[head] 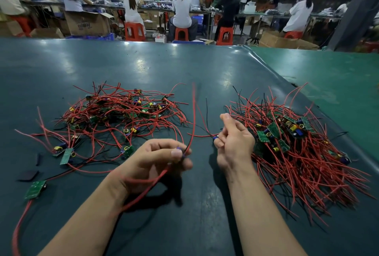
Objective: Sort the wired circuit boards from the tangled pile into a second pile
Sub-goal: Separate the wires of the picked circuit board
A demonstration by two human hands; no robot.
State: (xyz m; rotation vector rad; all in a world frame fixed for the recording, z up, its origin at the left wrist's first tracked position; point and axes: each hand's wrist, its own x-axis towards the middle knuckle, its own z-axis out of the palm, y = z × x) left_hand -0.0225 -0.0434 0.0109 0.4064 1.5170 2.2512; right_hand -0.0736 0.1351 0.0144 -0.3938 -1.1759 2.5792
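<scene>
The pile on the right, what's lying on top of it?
Green circuit boards lie on top of the right pile, over red wires. What lies beneath them is covered.

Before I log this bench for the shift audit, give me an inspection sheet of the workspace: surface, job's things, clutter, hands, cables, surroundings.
Surface: dark green table mat, glossy with lamp glare.
Job's things: tangled pile of wired boards at left; second pile at right, wires lying mostly one way.
Clutter: stray board at the near-left edge; black scraps beside it.
Hands: left hand pinches a board with red wire; right hand grips a blue-capped part.
Cables: red wire rises from the left hand, blurred.
Surroundings: seated workers on red stools, cardboard boxes.
</scene>
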